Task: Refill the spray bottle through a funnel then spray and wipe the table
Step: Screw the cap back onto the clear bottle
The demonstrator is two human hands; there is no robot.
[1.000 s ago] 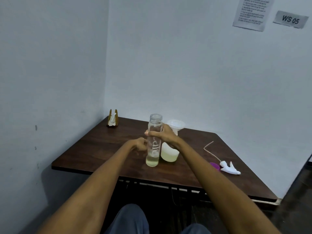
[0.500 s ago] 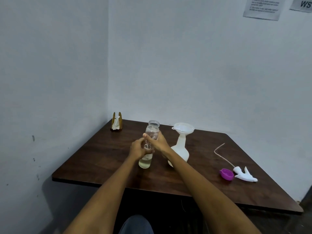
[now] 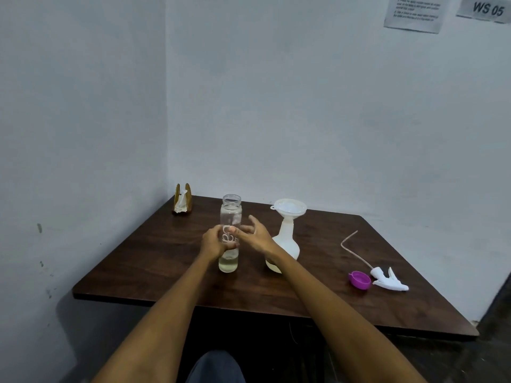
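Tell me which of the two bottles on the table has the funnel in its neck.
The white spray bottle, right of the hands, carries the white funnel. The clear glass bottle, gripped by the left hand, has a bare open mouth.

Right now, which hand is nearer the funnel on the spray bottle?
Right. The right hand is open just left of the funnel and lower, while the left hand grips the clear bottle farther left.

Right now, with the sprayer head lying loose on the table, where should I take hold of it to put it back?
Grip the sprayer head by its white body, coming from above with the right hand. It lies flat near the purple cap, trigger up, and the thin dip tube trails away and would likely bend.
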